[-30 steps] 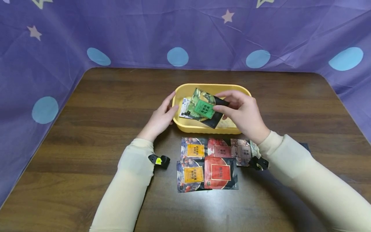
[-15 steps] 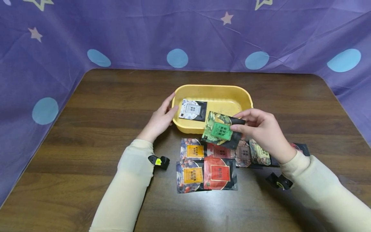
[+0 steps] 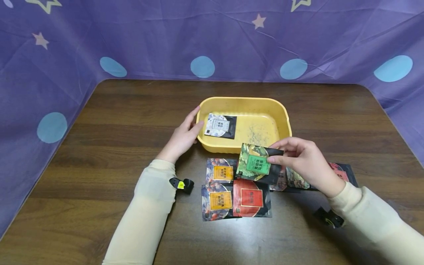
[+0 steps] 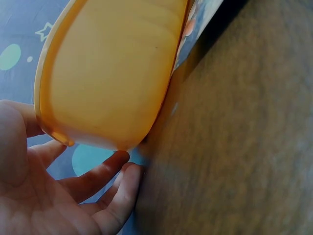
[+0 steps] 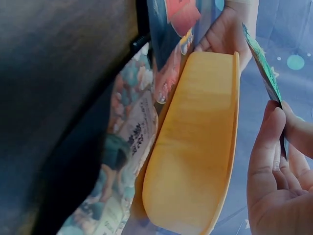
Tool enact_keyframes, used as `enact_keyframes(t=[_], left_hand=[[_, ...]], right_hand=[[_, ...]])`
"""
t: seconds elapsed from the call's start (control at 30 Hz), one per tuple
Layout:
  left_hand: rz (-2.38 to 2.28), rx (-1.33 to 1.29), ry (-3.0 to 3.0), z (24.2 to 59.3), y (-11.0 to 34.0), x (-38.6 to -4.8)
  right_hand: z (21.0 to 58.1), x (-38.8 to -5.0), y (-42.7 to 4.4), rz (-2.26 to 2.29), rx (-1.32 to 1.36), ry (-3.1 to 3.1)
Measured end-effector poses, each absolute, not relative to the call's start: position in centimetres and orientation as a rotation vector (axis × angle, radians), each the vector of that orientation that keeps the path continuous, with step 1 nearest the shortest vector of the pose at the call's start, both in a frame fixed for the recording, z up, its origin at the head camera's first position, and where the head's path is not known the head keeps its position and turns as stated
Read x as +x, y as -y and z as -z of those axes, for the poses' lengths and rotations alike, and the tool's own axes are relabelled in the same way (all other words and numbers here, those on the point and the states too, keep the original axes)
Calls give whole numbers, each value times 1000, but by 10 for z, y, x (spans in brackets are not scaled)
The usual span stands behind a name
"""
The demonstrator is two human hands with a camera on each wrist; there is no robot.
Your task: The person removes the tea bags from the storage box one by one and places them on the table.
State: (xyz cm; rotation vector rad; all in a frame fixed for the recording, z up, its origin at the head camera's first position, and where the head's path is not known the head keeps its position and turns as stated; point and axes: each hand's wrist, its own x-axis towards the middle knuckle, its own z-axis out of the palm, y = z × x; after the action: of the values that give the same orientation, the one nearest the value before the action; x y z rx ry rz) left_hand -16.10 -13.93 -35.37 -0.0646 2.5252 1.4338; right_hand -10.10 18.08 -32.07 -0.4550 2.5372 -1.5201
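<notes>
My right hand (image 3: 306,160) pinches a green and black tea sachet (image 3: 256,163) by its right edge, between thumb and fingers. The sachet is held above the row of sachets in front of the yellow plastic bin (image 3: 243,151); in the right wrist view the green sachet (image 5: 264,68) is seen nearly edge-on, apart from the bin. At the bin's left end my left hand (image 3: 182,138) holds the rim, with the thumb at the rim and the other fingers around the outer wall (image 4: 107,88). A white and black sachet (image 3: 220,126) lies inside the bin on the left.
Orange-labelled sachets (image 3: 220,200) and a red sachet (image 3: 250,198) lie in the front row. Behind them, more sachets run rightward, partly hidden by my right hand, to a red and black one (image 3: 344,173). A purple curtain (image 3: 232,36) hangs behind the wooden table (image 3: 116,154).
My right hand has carried the green sachet out of the bin, toward me and to the right, over the sachet row. My left hand has stayed on the bin.
</notes>
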Motion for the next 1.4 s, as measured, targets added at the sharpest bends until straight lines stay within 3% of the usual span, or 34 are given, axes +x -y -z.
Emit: enact_keyframes(t=[1.4], left_hand=[[-1416, -68, -2540, 353, 138, -160]], right_hand=[[346, -78, -227, 1367, -380, -2241]])
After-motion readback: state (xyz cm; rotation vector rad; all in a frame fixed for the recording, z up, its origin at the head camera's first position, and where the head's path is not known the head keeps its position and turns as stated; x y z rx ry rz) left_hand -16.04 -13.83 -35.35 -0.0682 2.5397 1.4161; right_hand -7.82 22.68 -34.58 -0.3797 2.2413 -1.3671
